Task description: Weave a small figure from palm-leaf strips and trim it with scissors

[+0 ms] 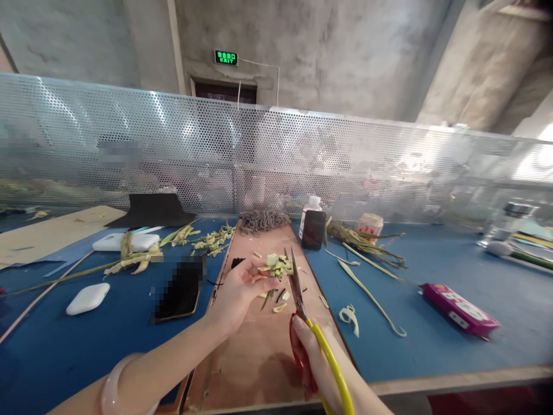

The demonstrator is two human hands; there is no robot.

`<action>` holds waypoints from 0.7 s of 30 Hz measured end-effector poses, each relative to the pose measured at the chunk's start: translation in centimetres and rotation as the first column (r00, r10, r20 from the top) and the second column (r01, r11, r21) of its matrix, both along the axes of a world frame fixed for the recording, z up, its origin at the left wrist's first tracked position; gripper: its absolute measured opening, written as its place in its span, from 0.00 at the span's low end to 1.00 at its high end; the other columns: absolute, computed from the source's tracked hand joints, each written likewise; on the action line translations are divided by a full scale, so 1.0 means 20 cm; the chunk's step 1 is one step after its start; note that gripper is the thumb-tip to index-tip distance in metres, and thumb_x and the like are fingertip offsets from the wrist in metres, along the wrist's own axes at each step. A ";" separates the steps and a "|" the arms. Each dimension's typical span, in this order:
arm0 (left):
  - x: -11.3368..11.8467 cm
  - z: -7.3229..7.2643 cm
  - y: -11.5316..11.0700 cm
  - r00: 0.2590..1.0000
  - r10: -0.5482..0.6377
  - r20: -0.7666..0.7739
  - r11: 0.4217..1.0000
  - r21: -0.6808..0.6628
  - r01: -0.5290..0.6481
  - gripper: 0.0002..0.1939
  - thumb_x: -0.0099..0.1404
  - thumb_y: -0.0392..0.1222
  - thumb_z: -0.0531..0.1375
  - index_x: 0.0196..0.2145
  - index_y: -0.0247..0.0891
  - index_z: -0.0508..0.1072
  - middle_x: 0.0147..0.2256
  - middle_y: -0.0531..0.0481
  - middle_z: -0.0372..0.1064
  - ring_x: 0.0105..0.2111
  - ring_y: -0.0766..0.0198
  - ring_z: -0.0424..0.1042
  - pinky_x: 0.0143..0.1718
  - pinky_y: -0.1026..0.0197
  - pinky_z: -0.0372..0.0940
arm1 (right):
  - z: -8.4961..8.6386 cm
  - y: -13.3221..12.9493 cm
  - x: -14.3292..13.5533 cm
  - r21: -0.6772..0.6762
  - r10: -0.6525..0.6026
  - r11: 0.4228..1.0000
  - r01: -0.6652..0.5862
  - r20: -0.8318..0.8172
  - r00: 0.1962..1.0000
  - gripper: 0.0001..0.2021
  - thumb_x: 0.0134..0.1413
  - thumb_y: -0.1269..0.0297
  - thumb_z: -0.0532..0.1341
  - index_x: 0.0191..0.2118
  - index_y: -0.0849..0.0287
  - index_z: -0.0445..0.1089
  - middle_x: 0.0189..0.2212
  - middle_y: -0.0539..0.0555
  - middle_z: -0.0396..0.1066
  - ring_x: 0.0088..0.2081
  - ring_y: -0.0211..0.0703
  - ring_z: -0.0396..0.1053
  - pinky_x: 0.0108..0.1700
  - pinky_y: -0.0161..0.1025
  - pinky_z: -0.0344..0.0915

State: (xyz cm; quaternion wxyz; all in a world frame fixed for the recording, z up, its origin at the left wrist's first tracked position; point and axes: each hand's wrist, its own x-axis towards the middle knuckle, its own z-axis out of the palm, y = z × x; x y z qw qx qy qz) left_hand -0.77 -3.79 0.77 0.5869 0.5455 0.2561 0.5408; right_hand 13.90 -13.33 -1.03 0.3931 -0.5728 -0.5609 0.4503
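Note:
My left hand point(242, 294) pinches a small bunch of pale green cut plant pieces point(279, 266) above the wooden board point(246, 369). To its right, my right hand point(313, 351) is wrapped round the red and yellow handles of a pair of scissors point(298, 291). The blades point up and away, slightly parted, beside the right edge of the bunch. Small green and dark scraps point(280, 308) lie on the board below.
A black phone point(181, 288) and white case point(88, 298) lie left. Dried plant strips point(371, 291), a white bottle point(311, 210), a jar point(370, 225) and a purple packet point(460, 309) are right. A perforated metal screen point(173, 144) stands behind.

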 end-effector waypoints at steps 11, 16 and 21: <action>0.00 0.01 0.00 0.999 0.040 -0.037 0.998 0.046 -0.039 0.12 0.49 0.34 0.69 0.31 0.39 0.72 0.35 0.53 0.73 0.36 0.66 0.69 0.40 0.64 0.63 | -0.04 -0.02 -0.06 -0.224 -0.106 0.973 0.055 -0.223 0.969 0.28 0.51 0.34 0.47 0.21 0.56 0.55 0.09 0.42 0.51 0.09 0.29 0.51 0.10 0.27 0.47; -0.01 0.02 0.00 0.987 0.075 -0.143 0.994 0.083 -0.064 0.13 0.49 0.35 0.68 0.35 0.39 0.74 0.34 0.50 0.72 0.35 0.62 0.69 0.35 0.61 0.66 | -0.03 -0.04 -0.03 -0.303 -0.090 0.953 0.001 -0.280 0.956 0.27 0.53 0.36 0.45 0.22 0.57 0.57 0.07 0.43 0.52 0.09 0.30 0.49 0.09 0.27 0.48; -0.01 0.03 0.00 0.980 0.094 -0.178 0.989 0.133 -0.070 0.10 0.51 0.37 0.67 0.34 0.39 0.75 0.35 0.49 0.73 0.36 0.62 0.70 0.38 0.61 0.66 | 0.00 -0.07 0.00 -0.334 -0.068 0.941 -0.049 -0.328 0.942 0.27 0.53 0.37 0.47 0.21 0.58 0.56 0.08 0.42 0.52 0.08 0.26 0.48 0.10 0.24 0.43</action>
